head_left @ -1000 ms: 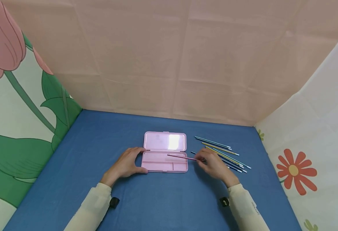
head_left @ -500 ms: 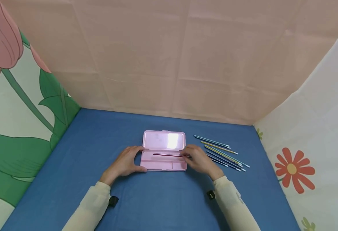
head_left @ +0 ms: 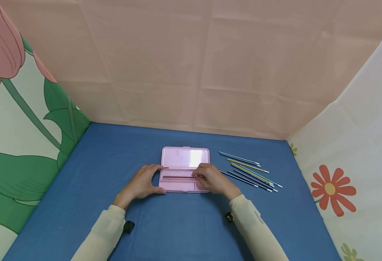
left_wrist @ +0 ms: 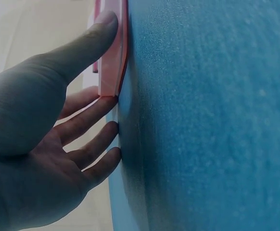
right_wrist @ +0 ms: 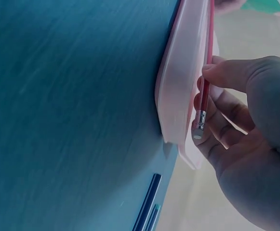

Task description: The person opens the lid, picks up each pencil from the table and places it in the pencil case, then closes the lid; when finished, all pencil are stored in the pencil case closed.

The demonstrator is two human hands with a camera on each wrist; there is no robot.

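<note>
A pink pencil case [head_left: 176, 186] lies with its lid [head_left: 176, 157] folded back on the blue cloth. My left hand [head_left: 141, 182] holds its left end, thumb at the front corner and fingers at the back; the left wrist view shows the thumb against the case wall [left_wrist: 112, 72]. A dark red pencil [head_left: 178, 177] lies lengthwise over the long rear compartment. Its eraser end is pinched between thumb and fingers of my right hand [head_left: 213, 178]. From the right wrist, the pencil's metal band and pale eraser [right_wrist: 198, 130] show near the case's right end.
Several blue, teal and yellow pencils [head_left: 249, 174] lie loosely spread on the blue cloth [head_left: 178, 224], right of the case. A beige backdrop [head_left: 191, 72] rises behind, with flower-printed panels [head_left: 341, 145] at both sides.
My right hand has moved left with the red pencil, from beside the loose pencils to over the case. The pencil has come down level along the rear compartment. My left hand stays put.
</note>
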